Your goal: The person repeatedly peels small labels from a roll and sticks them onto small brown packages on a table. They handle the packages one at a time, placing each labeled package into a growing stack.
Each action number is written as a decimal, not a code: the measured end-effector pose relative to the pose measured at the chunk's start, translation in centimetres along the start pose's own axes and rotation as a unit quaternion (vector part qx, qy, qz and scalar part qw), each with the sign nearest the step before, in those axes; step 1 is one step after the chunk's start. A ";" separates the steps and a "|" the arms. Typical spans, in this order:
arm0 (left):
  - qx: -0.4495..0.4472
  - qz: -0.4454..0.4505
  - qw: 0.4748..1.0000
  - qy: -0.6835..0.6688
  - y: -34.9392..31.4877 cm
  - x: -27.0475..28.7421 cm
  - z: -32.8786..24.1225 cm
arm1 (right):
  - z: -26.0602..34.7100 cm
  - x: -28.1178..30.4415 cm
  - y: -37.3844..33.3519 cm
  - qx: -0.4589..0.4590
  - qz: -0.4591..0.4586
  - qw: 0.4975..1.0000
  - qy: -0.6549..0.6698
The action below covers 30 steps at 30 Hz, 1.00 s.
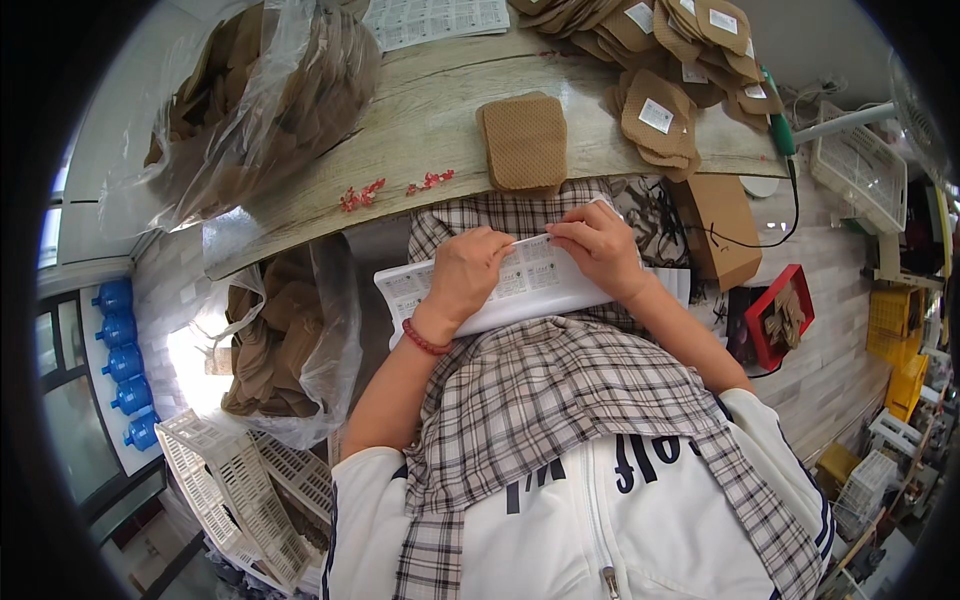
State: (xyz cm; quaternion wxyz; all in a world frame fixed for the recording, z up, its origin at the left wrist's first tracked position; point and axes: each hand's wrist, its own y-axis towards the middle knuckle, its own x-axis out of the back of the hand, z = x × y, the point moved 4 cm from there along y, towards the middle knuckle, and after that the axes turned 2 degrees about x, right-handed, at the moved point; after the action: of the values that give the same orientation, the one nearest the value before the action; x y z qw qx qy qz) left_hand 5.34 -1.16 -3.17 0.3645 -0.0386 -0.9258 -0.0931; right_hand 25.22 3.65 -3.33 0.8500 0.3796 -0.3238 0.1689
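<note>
A white sheet of printed labels (532,277) lies across my lap, its lower edge curling up. My left hand (468,272) is closed on the sheet's upper middle, fingers bent together. The thumb and fingers of my right hand (597,246) pinch its upper edge a little further right. Whether a single label is between my fingertips is too small to tell. Just beyond the sheet, a neat stack of brown textured insole-like pads (524,143) sits at the table's front edge. To its right are similar pads with white labels (656,115) stuck on them, loosely piled.
On the wooden table (420,110) are a clear bag of brown pads (290,90) and more label sheets (437,18). Another filled bag (285,340) stands below left, near white plastic crates (235,490). At right are a green-handled corded tool (780,125), a cardboard box (718,230) and a red-rimmed bin (780,318).
</note>
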 end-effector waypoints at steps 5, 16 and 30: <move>0.073 0.043 0.995 -0.060 0.8 0.7 0.7 | 1.1 0.5 0.4 0.049 -0.036 0.998 -0.033; 0.162 0.136 0.973 -0.089 3.1 1.9 1.5 | 2.1 0.8 1.0 0.023 -0.032 0.996 0.076; -0.143 -0.045 0.987 0.066 5.2 2.6 -2.2 | -6.9 -0.5 9.3 -0.380 -0.031 0.826 0.415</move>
State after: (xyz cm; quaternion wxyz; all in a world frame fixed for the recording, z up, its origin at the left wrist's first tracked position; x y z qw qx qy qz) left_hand 5.66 3.53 0.95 0.4108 -0.0426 -0.8778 -0.2426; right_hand 22.74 14.93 -2.14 0.9861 -0.0695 0.0328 0.1476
